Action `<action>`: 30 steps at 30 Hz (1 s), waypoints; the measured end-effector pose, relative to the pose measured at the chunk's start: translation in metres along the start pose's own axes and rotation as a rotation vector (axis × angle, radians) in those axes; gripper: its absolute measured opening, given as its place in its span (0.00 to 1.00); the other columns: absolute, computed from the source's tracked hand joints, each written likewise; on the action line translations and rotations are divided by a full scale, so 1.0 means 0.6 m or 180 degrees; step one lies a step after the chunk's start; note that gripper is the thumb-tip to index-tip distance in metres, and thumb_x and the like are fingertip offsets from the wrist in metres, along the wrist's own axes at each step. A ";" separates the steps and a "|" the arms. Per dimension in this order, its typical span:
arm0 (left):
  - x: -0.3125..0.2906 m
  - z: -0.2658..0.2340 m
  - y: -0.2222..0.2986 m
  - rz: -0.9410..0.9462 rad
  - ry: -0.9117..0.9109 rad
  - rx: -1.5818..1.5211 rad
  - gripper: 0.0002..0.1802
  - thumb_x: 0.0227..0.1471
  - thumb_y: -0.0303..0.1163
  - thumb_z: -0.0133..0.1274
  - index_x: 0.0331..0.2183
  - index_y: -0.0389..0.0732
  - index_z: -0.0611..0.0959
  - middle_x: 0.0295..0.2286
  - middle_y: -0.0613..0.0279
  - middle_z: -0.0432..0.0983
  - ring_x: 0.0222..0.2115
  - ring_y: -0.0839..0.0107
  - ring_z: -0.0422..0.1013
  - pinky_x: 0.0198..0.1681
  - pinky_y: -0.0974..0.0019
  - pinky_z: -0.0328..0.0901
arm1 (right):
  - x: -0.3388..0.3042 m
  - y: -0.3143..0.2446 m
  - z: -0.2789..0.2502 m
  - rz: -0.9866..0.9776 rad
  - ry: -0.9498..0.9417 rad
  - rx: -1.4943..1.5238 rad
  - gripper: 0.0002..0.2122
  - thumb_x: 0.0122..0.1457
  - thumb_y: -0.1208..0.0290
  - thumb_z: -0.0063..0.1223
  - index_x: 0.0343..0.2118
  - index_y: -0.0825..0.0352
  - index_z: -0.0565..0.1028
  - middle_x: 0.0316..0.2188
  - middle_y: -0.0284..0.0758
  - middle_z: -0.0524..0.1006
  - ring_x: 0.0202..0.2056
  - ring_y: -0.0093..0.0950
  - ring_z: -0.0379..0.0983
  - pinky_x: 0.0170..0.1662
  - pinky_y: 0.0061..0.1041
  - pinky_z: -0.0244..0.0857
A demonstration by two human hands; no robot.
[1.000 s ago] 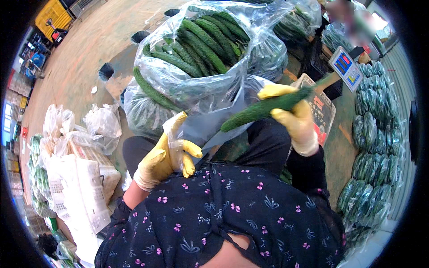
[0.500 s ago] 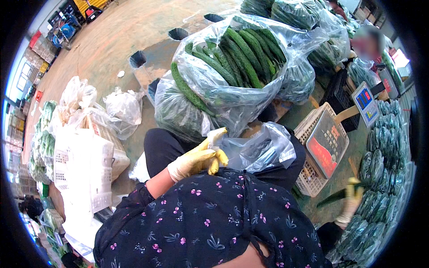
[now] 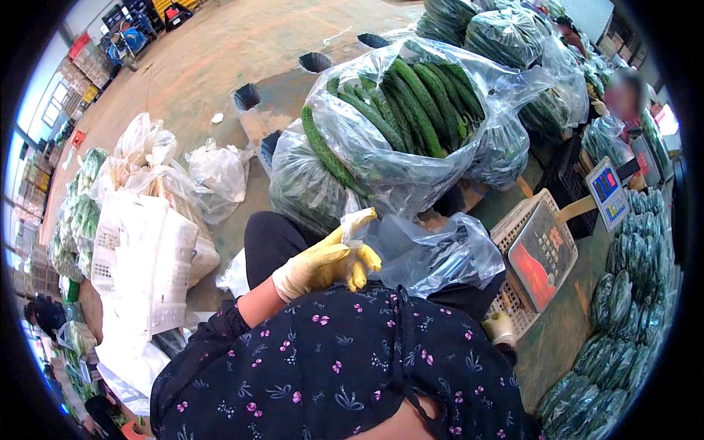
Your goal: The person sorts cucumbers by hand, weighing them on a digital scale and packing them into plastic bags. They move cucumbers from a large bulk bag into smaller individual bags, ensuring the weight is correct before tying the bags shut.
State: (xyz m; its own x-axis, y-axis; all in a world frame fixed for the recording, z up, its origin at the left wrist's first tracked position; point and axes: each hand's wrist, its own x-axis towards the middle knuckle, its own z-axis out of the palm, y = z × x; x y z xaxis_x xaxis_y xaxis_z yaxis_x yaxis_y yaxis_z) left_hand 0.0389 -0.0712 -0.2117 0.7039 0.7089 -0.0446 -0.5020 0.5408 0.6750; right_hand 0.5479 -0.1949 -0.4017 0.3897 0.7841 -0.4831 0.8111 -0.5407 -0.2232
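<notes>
1. Yellow-gloved, the right hand (image 3: 500,327) has come back from the far right, where it held a cucumber a half second ago; it is now low beside the white crate (image 3: 523,320). No cucumber shows in it. Its fingers are small and partly hidden, so I cannot tell whether they are open or closed.

2. That one cucumber has probably been put down on the right, which would leave this hand ready for other work; where it lies cannot be made out.

3. Meanwhile the left hand (image 3: 315,268) has stayed over the lap, forefinger stretched out and the others partly curled. Thin plastic shows at the fingers; whether they pinch it, I cannot tell. Just beside it, a clear bag (image 3: 469,253) lies crumpled across the legs.

4. Loose cucumbers (image 3: 422,106) fill the big open bag (image 3: 400,180) in front of the knees, with one long cucumber (image 3: 323,150) lying along its left side.

5. Right of the lap, the scale (image 3: 543,257) sits on the crate, between the legs and the wrapped cucumbers (image 3: 616,352), in the way of a straight reach.

6. White baskets (image 3: 165,257) stand at the left.
</notes>
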 end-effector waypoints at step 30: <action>0.023 -0.065 0.045 0.0083 0.0181 -0.0438 0.45 0.50 0.49 0.52 0.62 0.53 0.48 0.41 0.44 0.69 0.33 0.59 0.73 0.37 0.58 0.69 | 0.205 -0.721 -0.210 -0.1674 -0.1287 0.4097 0.09 0.57 0.69 0.53 0.38 0.66 0.72 0.27 0.32 0.76 0.22 0.20 0.69 0.24 0.20 0.63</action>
State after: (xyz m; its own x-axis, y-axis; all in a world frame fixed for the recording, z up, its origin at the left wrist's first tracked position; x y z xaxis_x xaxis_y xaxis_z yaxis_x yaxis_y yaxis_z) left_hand 0.0153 -0.0292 -0.2230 0.6620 0.7460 -0.0726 -0.5866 0.5760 0.5694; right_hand 0.2997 0.1741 -0.2581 -0.1485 0.9542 -0.2598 -0.2132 -0.2874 -0.9338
